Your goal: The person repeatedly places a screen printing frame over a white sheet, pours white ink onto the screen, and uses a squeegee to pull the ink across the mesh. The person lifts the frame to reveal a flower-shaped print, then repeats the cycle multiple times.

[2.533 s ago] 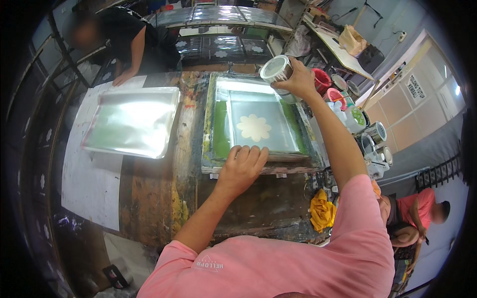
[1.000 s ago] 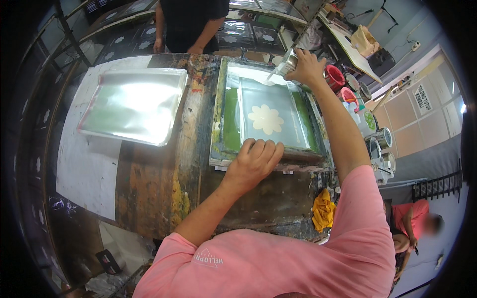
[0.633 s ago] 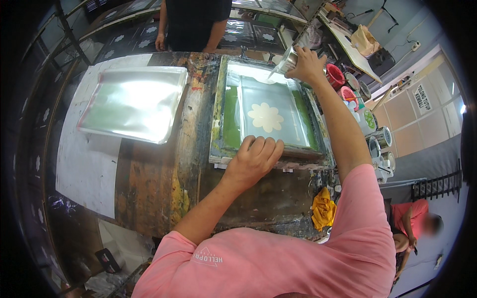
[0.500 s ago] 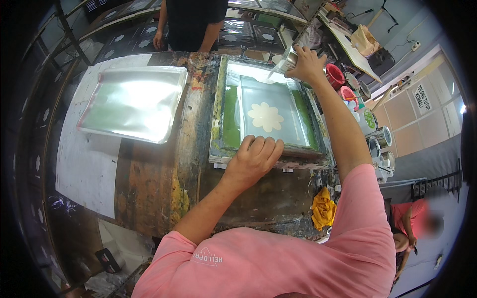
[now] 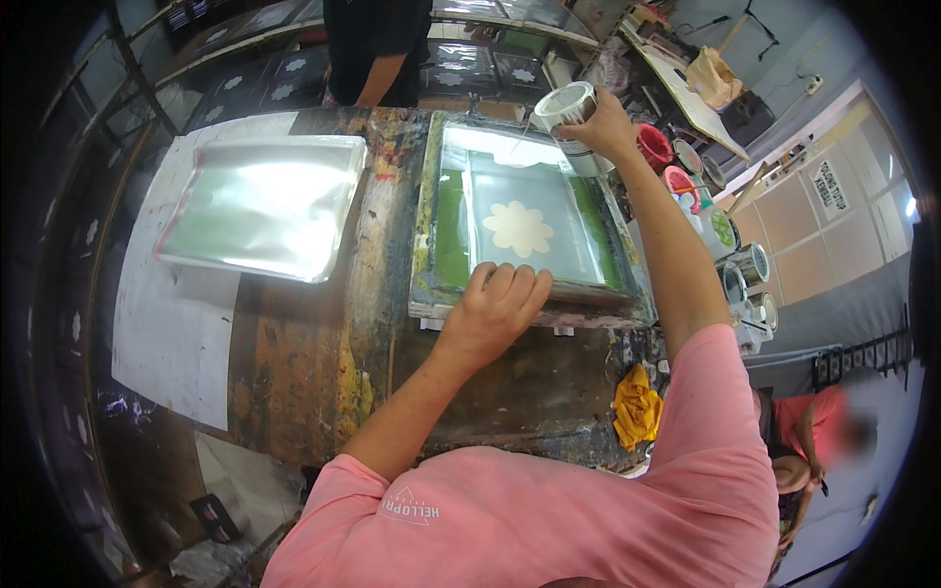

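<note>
A screen-printing frame (image 5: 425,230) lies before me, its mesh green at the sides with a pale flower shape (image 5: 518,229) in the middle. White ink (image 5: 480,144) spreads across the mesh's far end. My left hand (image 5: 497,312) is closed over the frame's near edge, knuckles up. Above the far right corner, my right hand (image 5: 605,127) grips a metal can (image 5: 567,106) from its right side. The can stands nearly upright, its open top showing whitish contents and drips on the outside. A thin strand hangs near its left side.
A stack of clear plastic sheets (image 5: 265,208) lies left on a white board (image 5: 167,338). Paint cans and tubs (image 5: 750,263) line the right side. A yellow cloth (image 5: 637,407) sits at the near right. One person (image 5: 377,49) stands beyond the table; another (image 5: 809,431) is at right.
My right hand has turned the can from tilted, with ink running out, to nearly upright and lifted it slightly. My left hand stays on the frame's near edge. The person opposite has shifted an arm.
</note>
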A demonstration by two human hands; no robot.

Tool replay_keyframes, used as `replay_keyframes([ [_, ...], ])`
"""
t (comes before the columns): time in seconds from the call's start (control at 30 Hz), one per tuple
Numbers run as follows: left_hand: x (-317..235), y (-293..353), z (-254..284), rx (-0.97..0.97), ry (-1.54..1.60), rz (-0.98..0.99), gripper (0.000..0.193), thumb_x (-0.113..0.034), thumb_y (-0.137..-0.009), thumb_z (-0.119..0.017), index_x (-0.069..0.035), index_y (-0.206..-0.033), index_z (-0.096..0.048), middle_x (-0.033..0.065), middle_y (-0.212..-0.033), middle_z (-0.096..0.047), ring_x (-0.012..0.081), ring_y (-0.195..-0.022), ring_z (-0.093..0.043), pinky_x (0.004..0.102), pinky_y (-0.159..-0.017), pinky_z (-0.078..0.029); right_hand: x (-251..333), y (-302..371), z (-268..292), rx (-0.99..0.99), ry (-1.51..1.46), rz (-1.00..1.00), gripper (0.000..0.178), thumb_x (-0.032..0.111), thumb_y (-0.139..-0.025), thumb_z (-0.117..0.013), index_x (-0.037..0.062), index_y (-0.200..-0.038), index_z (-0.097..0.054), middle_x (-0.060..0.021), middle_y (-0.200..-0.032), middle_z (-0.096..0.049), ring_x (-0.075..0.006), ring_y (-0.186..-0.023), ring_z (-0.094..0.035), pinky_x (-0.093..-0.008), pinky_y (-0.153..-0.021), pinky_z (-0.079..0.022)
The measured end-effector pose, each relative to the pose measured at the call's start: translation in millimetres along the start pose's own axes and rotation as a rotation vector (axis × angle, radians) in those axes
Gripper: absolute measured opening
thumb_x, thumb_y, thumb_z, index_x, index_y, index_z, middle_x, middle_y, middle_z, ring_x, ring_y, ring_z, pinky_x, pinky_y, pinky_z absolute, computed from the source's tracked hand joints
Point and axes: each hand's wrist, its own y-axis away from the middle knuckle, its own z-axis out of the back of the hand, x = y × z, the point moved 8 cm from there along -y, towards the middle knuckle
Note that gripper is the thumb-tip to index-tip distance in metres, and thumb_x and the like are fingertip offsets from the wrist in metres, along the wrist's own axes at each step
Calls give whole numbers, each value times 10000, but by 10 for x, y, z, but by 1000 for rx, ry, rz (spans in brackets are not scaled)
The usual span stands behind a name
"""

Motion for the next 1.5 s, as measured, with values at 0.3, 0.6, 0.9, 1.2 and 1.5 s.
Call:
replay_keyframes([
  [0.3,0,-8,-8,32,12,22,583,-159,-733,-776,-60,-1288,-629,68,-1026,-591,248,-961,-604,422,-915,-509,-131,107,219,-127,-456,-117,1081,549,-541,-998,-36,-1342,-568,-210,-1253,-709,-334,-1161,-706,-437,-998,-556],
  [0.6,-25,-56,54,39,35,37,540,-165,-734,-784,-73,-1245,-634,59,-1020,-597,260,-974,-596,434,-923,-503,-393,80,1173,-380,-923,-154,1035,430,-629,-1025,-100,-1348,-503,-227,-1307,-654,-272,-1166,-681,-382,-975,-574],
  [0.9,-28,-41,3,93,77,65,837,-179,-579,-947,-87,-1340,-612,87,-1125,-598,313,-1085,-587,465,-960,-479,-1178,691,3035,-398,-792,58,577,433,-847,-871,-21,-1146,-679,-119,-1028,-751,-240,-915,-719,-400,-903,-543],
  [1.2,-41,-75,38,146,64,98,915,-169,-525,-984,-95,-1351,-597,101,-1150,-607,335,-1090,-586,482,-965,-470,-2830,1620,3074,-434,-584,-247,938,439,-703,-985,-65,-1355,-536,-195,-1244,-699,-267,-1110,-718,-407,-956,-590],
  [1.5,-70,-104,88,120,30,86,902,-163,-514,-982,-83,-1328,-602,101,-1138,-610,334,-1063,-592,479,-943,-469,-3661,2049,2442,-443,-563,-375,1006,423,-698,-992,-40,-1442,-497,-210,-1343,-655,-287,-1230,-661,-412,-1028,-552],
])
